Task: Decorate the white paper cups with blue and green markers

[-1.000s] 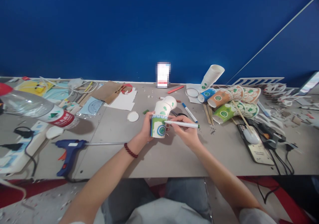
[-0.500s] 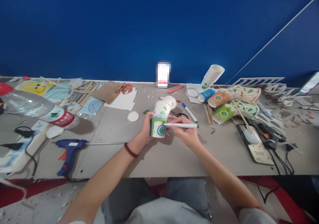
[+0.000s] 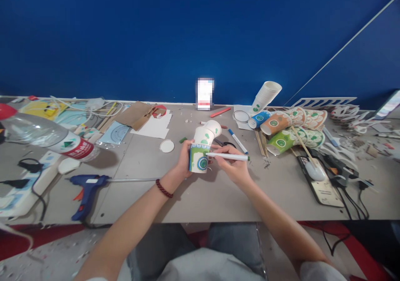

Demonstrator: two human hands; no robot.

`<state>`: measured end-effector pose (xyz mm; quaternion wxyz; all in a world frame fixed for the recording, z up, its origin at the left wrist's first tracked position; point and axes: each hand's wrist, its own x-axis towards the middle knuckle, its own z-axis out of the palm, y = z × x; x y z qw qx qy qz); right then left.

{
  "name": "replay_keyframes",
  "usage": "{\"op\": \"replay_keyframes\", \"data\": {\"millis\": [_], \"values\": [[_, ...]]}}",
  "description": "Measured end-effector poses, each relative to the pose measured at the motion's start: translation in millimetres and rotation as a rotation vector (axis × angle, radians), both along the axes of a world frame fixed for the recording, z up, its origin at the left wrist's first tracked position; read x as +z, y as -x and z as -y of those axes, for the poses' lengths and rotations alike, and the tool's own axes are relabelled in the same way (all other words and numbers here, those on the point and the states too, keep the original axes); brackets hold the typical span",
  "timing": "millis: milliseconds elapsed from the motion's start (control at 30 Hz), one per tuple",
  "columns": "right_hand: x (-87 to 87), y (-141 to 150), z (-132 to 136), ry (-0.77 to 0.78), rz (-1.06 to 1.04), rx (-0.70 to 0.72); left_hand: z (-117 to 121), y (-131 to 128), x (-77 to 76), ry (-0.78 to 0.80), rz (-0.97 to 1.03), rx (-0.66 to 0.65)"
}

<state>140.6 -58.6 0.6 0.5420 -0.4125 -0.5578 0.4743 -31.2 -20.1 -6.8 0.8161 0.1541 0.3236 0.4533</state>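
My left hand (image 3: 184, 158) is wrapped round the left side of a paper cup (image 3: 196, 164), coloured green and blue over white with a round blue-and-green emblem. My right hand (image 3: 231, 164) pinches a white marker (image 3: 229, 156) with a green end, its tip against the cup's right side near the emblem. Behind this cup, white paper cups (image 3: 203, 135) with green leaf prints extend away from me; I cannot tell whether they are joined to it. Some fingers of both hands are hidden behind the cup.
On the left are a glue gun (image 3: 89, 189), a large plastic bottle (image 3: 46, 133) and a power strip (image 3: 31, 189). To the right lie coloured paper cups (image 3: 281, 141), a tall cup stack (image 3: 266, 95) and a phone (image 3: 329, 191) under a mouse (image 3: 315, 171). A blue marker (image 3: 238, 141) lies beyond my right hand.
The marker's tip has shifted slightly up on the cup's side, with the right hand barely moving. The left hand and the cup stay where they were.
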Motion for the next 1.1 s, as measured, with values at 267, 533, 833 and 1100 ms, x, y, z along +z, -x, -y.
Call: {"op": "replay_keyframes", "data": {"millis": [267, 533, 833, 1100], "values": [[3.3, -0.3, 0.3, -0.048, 0.026, 0.033, 0.9, -1.2, 3.6, 0.009, -0.029, 0.024], [1.7, -0.1, -0.4, -0.032, 0.021, -0.004, 1.1, -1.3, 3.1, -0.013, -0.014, 0.001], [2.7, -0.2, 0.1, -0.036, 0.029, -0.047, 1.7, -3.5, 7.7, 0.051, 0.005, 0.023], [5.2, 0.0, 0.4, -0.072, 0.062, -0.006, 1.7, -1.8, 4.2, 0.041, 0.029, 0.021]]}}
